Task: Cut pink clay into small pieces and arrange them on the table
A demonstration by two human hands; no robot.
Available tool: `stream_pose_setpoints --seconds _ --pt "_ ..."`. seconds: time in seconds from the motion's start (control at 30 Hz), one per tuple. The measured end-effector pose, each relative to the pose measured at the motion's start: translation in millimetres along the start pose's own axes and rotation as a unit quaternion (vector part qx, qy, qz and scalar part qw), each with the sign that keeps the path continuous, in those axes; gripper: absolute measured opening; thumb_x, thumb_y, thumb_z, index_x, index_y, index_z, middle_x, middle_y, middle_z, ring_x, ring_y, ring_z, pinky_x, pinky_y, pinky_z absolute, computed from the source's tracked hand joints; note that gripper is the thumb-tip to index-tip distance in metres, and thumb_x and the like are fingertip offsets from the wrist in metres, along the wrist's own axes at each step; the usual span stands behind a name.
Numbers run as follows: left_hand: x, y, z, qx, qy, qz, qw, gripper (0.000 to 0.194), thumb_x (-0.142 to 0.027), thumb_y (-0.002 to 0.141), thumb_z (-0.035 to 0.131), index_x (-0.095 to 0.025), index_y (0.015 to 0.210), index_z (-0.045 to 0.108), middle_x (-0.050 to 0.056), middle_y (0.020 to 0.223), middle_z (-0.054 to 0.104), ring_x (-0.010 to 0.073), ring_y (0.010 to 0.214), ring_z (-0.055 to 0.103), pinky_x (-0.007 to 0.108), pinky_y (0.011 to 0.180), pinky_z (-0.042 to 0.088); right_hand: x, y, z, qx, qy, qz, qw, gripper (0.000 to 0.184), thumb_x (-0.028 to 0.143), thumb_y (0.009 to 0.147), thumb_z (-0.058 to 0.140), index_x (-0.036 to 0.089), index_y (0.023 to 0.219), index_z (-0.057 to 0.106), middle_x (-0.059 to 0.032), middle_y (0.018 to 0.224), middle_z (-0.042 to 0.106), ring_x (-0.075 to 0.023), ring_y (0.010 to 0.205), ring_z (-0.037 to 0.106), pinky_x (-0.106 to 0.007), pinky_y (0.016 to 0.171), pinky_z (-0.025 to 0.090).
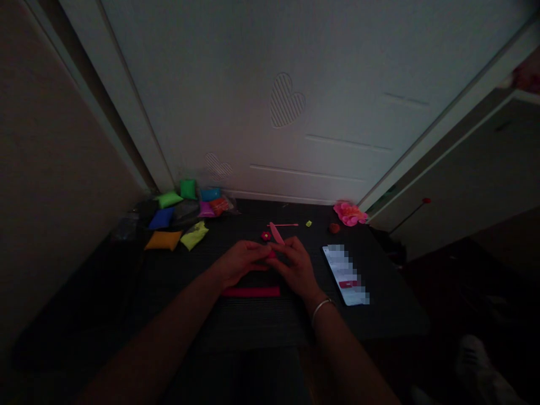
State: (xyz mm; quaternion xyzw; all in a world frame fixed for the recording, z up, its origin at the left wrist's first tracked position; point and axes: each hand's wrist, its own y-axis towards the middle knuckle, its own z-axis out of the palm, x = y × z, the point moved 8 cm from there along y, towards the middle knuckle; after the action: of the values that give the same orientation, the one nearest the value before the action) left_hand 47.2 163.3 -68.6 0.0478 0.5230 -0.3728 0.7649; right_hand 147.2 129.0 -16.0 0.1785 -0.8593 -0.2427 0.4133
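Over a dim counter (257,323), the left hand (244,260) and right hand (295,265) pinch a small pink piece (270,255) between their fingertips, just beyond a red rod (257,292), apparently shaping it, so the next move calls for light, even pressure.

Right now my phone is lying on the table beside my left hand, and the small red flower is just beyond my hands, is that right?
Not quite: the head view shows the phone beside your right hand, not your left hand. It is lying on the table, and the small red flower is just beyond your hands.
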Motion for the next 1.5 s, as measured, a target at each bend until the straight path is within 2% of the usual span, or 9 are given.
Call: stream_pose_setpoints --seconds 0.13,0.4,0.57,0.8,1.0,1.23,1.5 --pt "-0.6 -1.3 0.3 -0.005 0.006 0.001 1.000 0.024 -0.033 0.062 0.071 -0.011 0.073 0.068 0.005 0.071 0.065 0.0136 0.070 0.057 0.030 0.073 0.045 -1.6 -0.9 0.8 0.004 -0.003 0.004 1.000 0.018 0.030 0.076 0.060 0.027 0.093 0.065 0.0004 0.077 0.048 -0.0134 0.075 0.048 -0.027 0.065 0.042" --pt "-1.3 -1.5 0.6 -0.011 0.009 -0.002 1.000 0.016 -0.024 0.060 0.073 -0.011 0.067 0.067 0.004 0.068 0.064 0.0126 0.068 0.057 0.028 0.073 0.044 -0.9 -0.9 1.5 0.009 0.011 0.009 1.000 0.023 0.028 0.077 0.059 0.029 0.099 0.063 0.0002 0.079 0.048 -0.0137 0.076 0.049 -0.027 0.066 0.043" --pt "2.8 0.5 -5.4 -0.018 -0.091 -0.028 0.995 0.019 -0.031 0.070 0.065 -0.013 0.077 0.066 0.006 0.078 0.066 0.0152 0.073 0.060 0.033 0.073 0.047 -1.6 0.3 -2.0 -0.008 0.001 0.030 1.000 0.041 0.029 0.073 0.064 0.029 0.113 0.055 -0.0004 0.082 0.046 -0.0136 0.074 0.048 -0.027 0.064 0.044" --pt "9.9 0.0 1.3 -0.001 -0.182 -0.070 0.981 0.023 -0.035 0.081 0.052 -0.015 0.082 0.063 0.005 0.082 0.066 0.0140 0.077 0.060 0.034 0.077 0.046 -0.7 -1.3 -9.4 -0.069 -0.033 0.026 0.997 0.034 0.028 0.076 0.060 0.029 0.110 0.057 -0.0012 0.084 0.045 -0.0141 0.077 0.049 -0.028 0.067 0.045" --pt "20.0 -1.5 14.3 0.049 -0.186 -0.093 0.977 0.023 -0.036 0.079 0.055 -0.015 0.085 0.062 0.003 0.080 0.065 0.0148 0.076 0.060 0.037 0.079 0.045 -0.4 -2.1 -6.6 -0.062 -0.043 0.021 0.997 0.031 0.028 0.075 0.061 0.029 0.106 0.059 -0.0016 0.083 0.047 -0.0143 0.077 0.050 -0.028 0.067 0.045" --pt "17.6 -2.5 15.0 0.065 -0.193 -0.078 0.976 0.015 -0.025 0.076 0.061 -0.015 0.087 0.061 0.004 0.080 0.065 0.0148 0.079 0.060 0.038 0.085 0.041 2.9 -0.8 -8.7 -0.060 0.001 0.020 0.998 0.026 0.026 0.076 0.060 0.029 0.102 0.062 -0.0005 0.079 0.048 -0.0134 0.074 0.050 -0.028 0.066 0.045" --pt "18.4 -1.4 16.0 0.069 -0.213 -0.050 0.973 0.013 -0.022 0.074 0.062 -0.013 0.084 0.062 0.003 0.077 0.065 0.0129 0.077 0.060 0.034 0.087 0.041 4.3 -1.0 -9.9 -0.063 0.015 0.014 0.998 0.025 0.025 0.076 0.061 0.028 0.100 0.062 0.0000 0.078 0.048 -0.0130 0.073 0.050 -0.027 0.064 0.044"
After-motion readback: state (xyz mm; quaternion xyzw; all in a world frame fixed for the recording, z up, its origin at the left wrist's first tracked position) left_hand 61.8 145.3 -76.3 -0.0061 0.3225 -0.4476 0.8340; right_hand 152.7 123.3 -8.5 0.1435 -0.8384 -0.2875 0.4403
